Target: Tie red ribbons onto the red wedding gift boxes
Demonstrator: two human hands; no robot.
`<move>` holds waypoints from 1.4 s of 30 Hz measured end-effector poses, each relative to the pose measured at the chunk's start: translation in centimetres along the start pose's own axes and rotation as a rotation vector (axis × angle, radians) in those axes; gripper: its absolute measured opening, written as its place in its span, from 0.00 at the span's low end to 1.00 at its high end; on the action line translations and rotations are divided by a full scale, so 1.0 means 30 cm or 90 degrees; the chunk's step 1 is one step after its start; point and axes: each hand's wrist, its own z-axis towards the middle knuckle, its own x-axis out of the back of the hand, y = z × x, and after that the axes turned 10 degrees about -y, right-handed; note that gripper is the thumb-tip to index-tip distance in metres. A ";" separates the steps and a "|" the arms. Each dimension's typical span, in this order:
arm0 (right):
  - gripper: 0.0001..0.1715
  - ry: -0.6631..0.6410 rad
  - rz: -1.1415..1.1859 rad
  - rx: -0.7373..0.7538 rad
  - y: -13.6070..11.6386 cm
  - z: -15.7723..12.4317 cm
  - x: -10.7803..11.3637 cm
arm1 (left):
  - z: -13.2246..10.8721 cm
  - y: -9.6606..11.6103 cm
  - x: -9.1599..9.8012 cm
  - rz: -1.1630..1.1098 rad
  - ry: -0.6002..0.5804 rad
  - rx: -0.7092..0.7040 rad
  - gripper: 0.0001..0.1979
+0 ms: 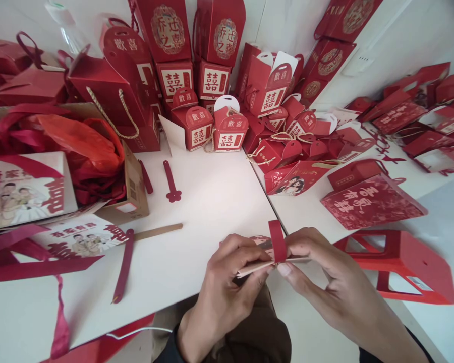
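Lower centre: L hand (227, 285) and R hand (325, 275) meet at counter (212, 201) edge, fingers curled inward. Both grips pinching 1 flat folded card (255, 267), thumb vs forefinger. 1 red strip (277, 241) wraps it, upright betw. hands. Centre-left on counter: 3 loose strips (170, 181), 1 wooden stick (159, 231).

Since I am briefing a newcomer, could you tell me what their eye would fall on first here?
A heap of red gift boxes crowds the back of the white table. Near the front edge, the left hand and right hand pinch a flat card with a red strip looped over it. A red-orange bag sits in a cardboard box at the left.
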 end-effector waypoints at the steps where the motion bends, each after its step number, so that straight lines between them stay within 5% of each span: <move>1: 0.04 0.002 -0.001 0.004 0.000 0.000 0.000 | 0.000 -0.001 0.000 -0.001 0.000 0.003 0.08; 13: 0.09 -0.006 -0.010 0.059 0.004 -0.034 0.005 | -0.020 0.010 0.001 0.059 -0.005 -0.057 0.07; 22: 0.06 -0.087 -0.025 -0.018 -0.022 -0.059 0.002 | -0.070 0.000 0.006 0.112 -0.066 -0.149 0.14; 42: 0.04 -0.226 0.041 -0.102 -0.057 -0.037 0.060 | -0.076 0.010 0.003 0.134 -0.079 -0.155 0.10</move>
